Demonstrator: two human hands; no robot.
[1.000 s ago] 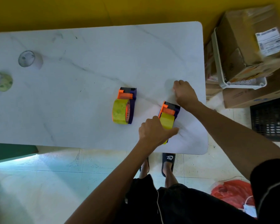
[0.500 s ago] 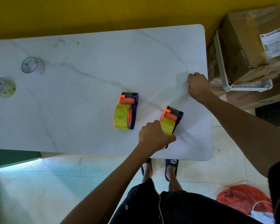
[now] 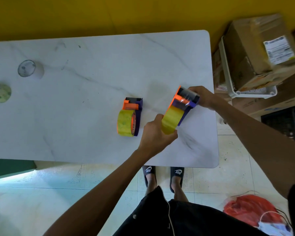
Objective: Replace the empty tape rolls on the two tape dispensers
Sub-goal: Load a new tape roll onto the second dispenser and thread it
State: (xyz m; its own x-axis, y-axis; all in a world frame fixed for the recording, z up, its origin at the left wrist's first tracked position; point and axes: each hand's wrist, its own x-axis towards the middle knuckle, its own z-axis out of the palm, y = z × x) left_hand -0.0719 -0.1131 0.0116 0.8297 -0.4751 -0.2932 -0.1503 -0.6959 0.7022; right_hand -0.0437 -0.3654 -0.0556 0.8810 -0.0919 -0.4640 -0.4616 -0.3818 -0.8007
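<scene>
While the left hand (image 3: 156, 137) gripped the yellow roll (image 3: 171, 120), the right hand (image 3: 202, 97) pinched the dispenser's (image 3: 187, 103) head near the table (image 3: 92, 68) edge, apparently threading tape; next comes drawing it across the cutter.

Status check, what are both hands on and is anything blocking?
Left hand gripping yellow tape roll; right hand at head of orange-and-purple tape dispenser. Second loaded dispenser alone alongside. Nothing in the way.
</scene>
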